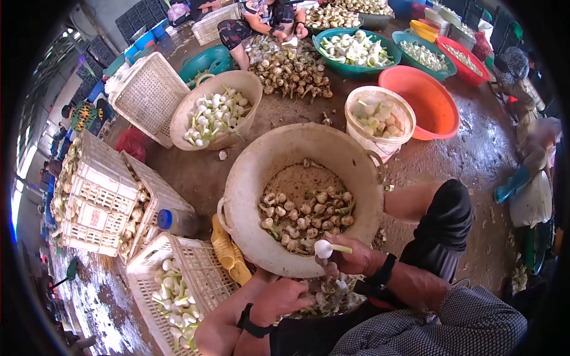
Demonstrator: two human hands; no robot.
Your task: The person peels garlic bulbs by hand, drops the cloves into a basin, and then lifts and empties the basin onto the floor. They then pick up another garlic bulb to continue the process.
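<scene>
My right hand [353, 257] is closed around a white peeled garlic bulb [323, 248], whose short green stem points to the right. This bulb is just over the near rim of a big pale tub [249, 178]. Unpeeled garlic bulbs [309, 219] with brown, dirty skins lie in the bottom of that tub. Lower and to the left, my left hand [282, 301] has its fingers curled in; what they hold, if anything, is hidden. Beneath both hands is a heap of loose garlic skins [332, 299], partly covered by my arms.
Peeled garlic fills a crate [142, 267] at left, a beige basket [178, 127] and a white bucket [349, 121]. An orange basin [448, 110] stands behind the bucket. Yellow shoes [224, 246] and a blue-lidded jar [181, 222] sit left of the tub. Another person [264, 18] works opposite.
</scene>
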